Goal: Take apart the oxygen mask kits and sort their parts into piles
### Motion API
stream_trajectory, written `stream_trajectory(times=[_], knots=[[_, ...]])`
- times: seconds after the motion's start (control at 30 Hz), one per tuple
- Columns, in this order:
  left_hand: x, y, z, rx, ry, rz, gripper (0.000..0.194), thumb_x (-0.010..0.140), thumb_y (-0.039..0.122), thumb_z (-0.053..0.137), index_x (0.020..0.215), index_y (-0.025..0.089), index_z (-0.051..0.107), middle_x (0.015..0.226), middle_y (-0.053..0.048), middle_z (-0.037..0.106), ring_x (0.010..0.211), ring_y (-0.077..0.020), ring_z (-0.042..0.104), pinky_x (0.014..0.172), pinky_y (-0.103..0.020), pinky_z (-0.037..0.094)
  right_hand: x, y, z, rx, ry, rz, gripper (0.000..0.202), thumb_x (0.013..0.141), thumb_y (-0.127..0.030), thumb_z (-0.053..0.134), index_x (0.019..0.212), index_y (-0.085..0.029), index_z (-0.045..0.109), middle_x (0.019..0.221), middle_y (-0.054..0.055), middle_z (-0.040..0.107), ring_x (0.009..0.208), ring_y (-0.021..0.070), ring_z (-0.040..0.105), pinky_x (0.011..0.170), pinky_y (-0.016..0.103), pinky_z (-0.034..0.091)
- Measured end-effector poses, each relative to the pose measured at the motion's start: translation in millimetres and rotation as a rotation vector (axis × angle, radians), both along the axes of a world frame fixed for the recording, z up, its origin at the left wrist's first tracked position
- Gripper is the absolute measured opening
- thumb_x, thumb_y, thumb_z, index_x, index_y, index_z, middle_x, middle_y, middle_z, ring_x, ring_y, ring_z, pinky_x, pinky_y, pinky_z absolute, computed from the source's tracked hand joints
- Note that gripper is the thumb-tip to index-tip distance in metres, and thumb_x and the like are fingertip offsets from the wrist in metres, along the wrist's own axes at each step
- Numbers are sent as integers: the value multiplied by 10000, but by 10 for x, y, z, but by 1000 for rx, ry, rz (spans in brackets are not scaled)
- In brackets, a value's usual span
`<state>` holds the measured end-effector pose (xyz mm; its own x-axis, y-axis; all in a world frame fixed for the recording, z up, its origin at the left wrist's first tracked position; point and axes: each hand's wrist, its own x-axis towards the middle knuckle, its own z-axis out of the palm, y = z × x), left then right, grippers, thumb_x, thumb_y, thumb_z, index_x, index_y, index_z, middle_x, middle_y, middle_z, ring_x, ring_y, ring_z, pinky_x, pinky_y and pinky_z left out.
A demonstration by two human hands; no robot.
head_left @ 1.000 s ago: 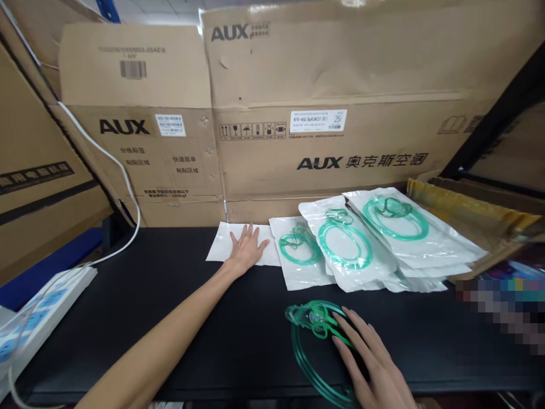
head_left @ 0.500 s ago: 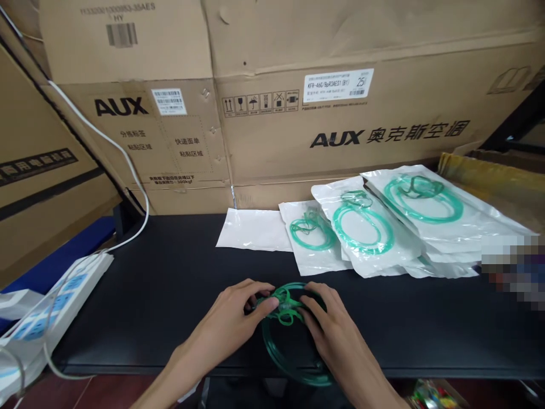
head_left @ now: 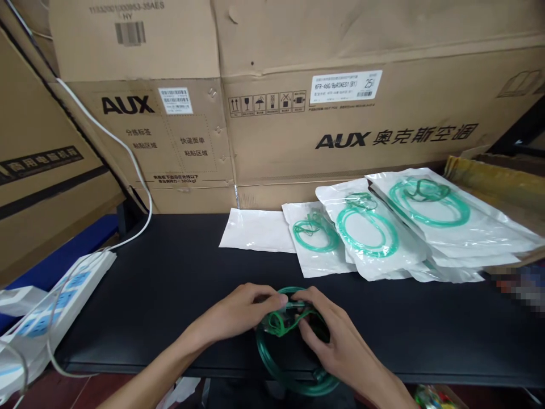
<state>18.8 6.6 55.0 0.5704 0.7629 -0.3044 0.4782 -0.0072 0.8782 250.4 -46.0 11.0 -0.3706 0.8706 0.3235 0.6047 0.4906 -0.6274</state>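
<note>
A coil of green plastic tubing hangs partly over the front edge of the black table. At its top sits a bunched green strap with a clear plastic piece beside it, maybe part of an oxygen mask. My left hand pinches this bundle from the left, thumb on top. From the right, my right hand closes its fingers on the clear piece and the coil's upper side. My fingers hide part of the bundle.
White pouches with green tubing lie overlapped at the right, beside a flat white pouch. Large cardboard boxes stand behind. A power strip and white cable are at the left. An open carton stands far right.
My fingers have shifted on the bundle. The strap has moved left and lower, and the clear piece now shows between my hands. The coil sits slightly lower; the view has shifted slightly.
</note>
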Motion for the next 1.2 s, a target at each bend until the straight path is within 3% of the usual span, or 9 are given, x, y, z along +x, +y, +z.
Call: stream_trajectory(times=[0.1,0.23,0.33,0.5,0.67,0.87,1.0,1.2], knots=[[4,14,34,59,42,-6,436,992,584,524,1089,248,784,1021,-28,763,924,-220,668,765,-280,458,37,4,98,-161,141,5,290,1097,-317,388,1279,-276,610,1192,56,699,1118,211,671,929,314,543],[20,2,62,97,102,-18,404,980,564,536,1097,268,784,945,-23,771,848,-209,677,782,-293,465,-15,77,122,-264,130,46,268,1091,-375,443,1129,-251,677,1000,31,696,888,184,687,761,273,528],[39,-18,64,118,152,-13,371,970,521,541,1056,262,793,859,-15,762,789,-203,678,727,-283,456,-72,127,60,-236,111,60,176,1061,-364,536,1100,-249,664,1010,27,677,878,179,677,737,262,505],[47,-63,1,163,187,16,366,969,470,508,947,256,803,957,-26,785,915,-239,690,764,-285,471,-95,123,15,-187,80,112,79,1044,-265,577,1033,-253,655,986,0,662,878,154,672,778,242,494],[28,-120,-40,170,229,48,418,981,523,471,961,247,784,963,-37,772,905,-248,677,770,-299,478,-98,71,81,-126,41,137,175,1063,-216,493,1034,-233,665,950,16,661,847,158,656,782,253,513],[6,-212,67,170,240,46,347,999,460,473,908,256,738,971,-4,747,1006,-234,658,888,-301,462,-98,75,60,-70,1,142,210,1059,-202,474,1017,-223,679,891,20,657,788,164,637,734,261,506],[2,-304,3,324,260,40,273,1016,395,482,932,258,702,952,-4,694,913,-203,658,827,-290,468,-107,100,25,-63,-15,168,230,1041,-136,442,996,-213,654,857,6,629,746,143,600,717,231,497],[-88,-466,-243,738,377,-49,197,1017,276,463,1100,246,639,1022,-50,615,869,-230,643,712,-317,483,-138,90,5,-58,-60,159,254,999,-61,440,927,-227,617,859,-9,651,771,134,635,733,216,524]])
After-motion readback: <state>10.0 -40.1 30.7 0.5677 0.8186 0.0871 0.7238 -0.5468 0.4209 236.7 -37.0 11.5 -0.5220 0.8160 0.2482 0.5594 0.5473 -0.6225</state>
